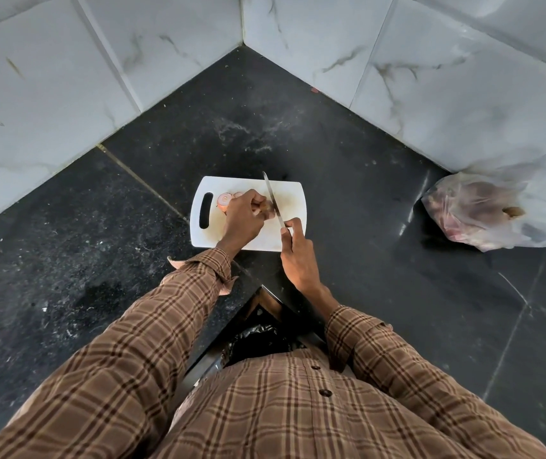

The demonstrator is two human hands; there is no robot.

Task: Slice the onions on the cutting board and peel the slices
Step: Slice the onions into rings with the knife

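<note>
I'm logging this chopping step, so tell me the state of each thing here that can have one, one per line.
Left hand: curled over the onion, holding it on the board.
Right hand: gripping the knife handle.
Knife: blade angled down against the onion.
Onion: partly sliced, mostly hidden by fingers.
Onion slices: cut, lying flat near the handle slot.
Cutting board: flat on the counter.
Plastic bag: lying slumped, filled.
</note>
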